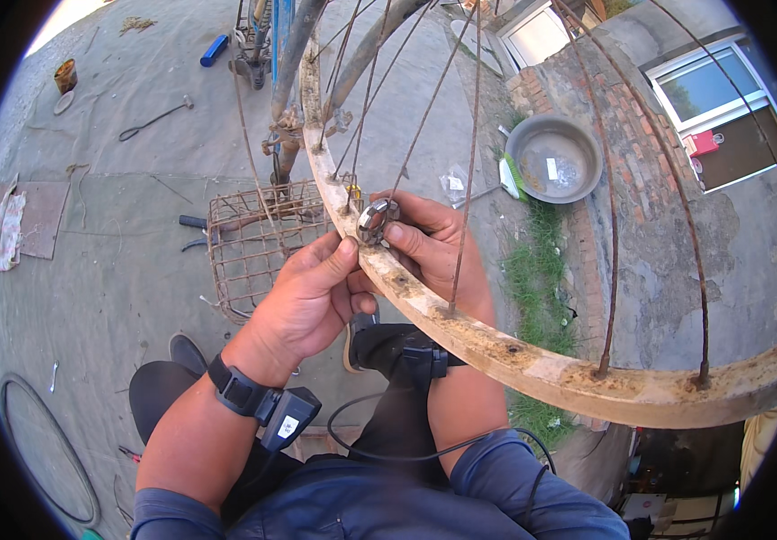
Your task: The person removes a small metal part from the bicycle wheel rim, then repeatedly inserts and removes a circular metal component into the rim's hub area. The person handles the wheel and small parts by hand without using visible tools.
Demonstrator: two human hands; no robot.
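A rusty bicycle wheel rim (422, 297) curves across my view, its corroded spokes (467, 223) running upward. My right hand (439, 243) holds a round metal spoke wrench (376, 221) between thumb and forefinger, at a spoke's base against the rim. From the other side, my left hand (314, 283) grips the rim, thumb on its edge; some fingertips are hidden behind it. The rim passes between the arms of a worn fork (287, 64). Below lies a rusty wire basket (247, 250) beside a handlebar grip (193, 221), so the bicycle appears upside down.
On the ground lie a hammer (155, 121), a rusty can (66, 75), a blue box (214, 50), a wrench (54, 376) and a black tyre or tube (47, 452). A grey basin (554, 189) and a green-bristled brush (510, 177) sit by the brick wall (631, 135).
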